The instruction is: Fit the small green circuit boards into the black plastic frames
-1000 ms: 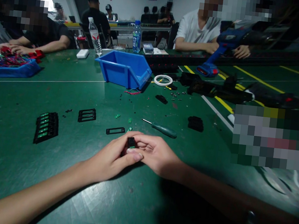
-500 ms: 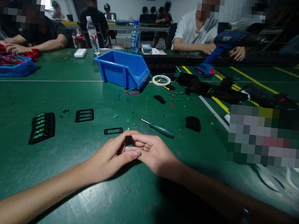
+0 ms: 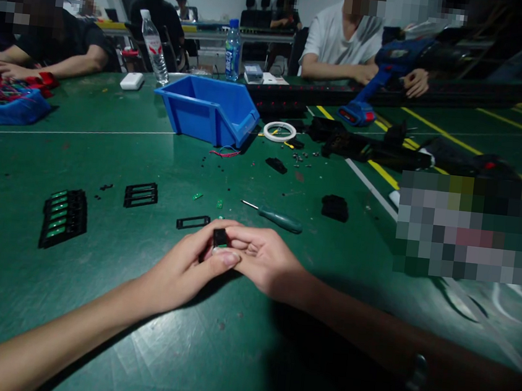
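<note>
"Gripping what?"
"One small black part (image 3: 220, 237), grasped by left hand (image 3: 188, 264) and right hand (image 3: 269, 261) together."
"Location of part?"
"Between both hands, over the green table (image 3: 156, 346), near the green-handled screwdriver (image 3: 281, 219)."

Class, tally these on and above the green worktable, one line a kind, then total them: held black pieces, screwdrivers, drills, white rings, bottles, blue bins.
Held black piece: 1
Screwdriver: 1
Drill: 1
White ring: 1
Bottles: 2
Blue bins: 2
Total: 8
</note>
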`<move>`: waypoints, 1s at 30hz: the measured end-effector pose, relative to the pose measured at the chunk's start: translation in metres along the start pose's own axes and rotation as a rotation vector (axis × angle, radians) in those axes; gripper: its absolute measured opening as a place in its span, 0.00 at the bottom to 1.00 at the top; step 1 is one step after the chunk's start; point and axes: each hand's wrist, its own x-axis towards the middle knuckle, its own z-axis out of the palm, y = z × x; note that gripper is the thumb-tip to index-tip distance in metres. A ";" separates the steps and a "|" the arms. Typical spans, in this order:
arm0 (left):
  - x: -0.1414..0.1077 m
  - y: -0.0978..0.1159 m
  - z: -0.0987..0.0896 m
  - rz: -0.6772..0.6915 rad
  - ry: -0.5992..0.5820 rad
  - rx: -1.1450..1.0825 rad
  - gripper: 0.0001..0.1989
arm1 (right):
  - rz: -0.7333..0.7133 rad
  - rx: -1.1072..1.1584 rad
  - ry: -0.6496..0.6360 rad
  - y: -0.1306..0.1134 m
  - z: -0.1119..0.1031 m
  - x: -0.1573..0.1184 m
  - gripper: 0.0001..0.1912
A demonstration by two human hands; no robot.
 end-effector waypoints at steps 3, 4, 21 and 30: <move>0.000 0.000 0.001 -0.007 0.002 -0.004 0.19 | -0.005 -0.023 0.015 0.000 0.000 0.000 0.04; 0.000 0.000 0.001 -0.014 0.004 0.000 0.20 | -0.008 -0.038 0.022 0.001 0.000 0.000 0.04; 0.000 -0.001 -0.002 -0.023 0.022 0.041 0.22 | -0.035 -0.058 0.008 0.000 -0.001 0.002 0.05; 0.001 -0.001 -0.002 -0.064 0.043 0.057 0.39 | 0.024 0.030 0.036 -0.006 0.002 0.002 0.11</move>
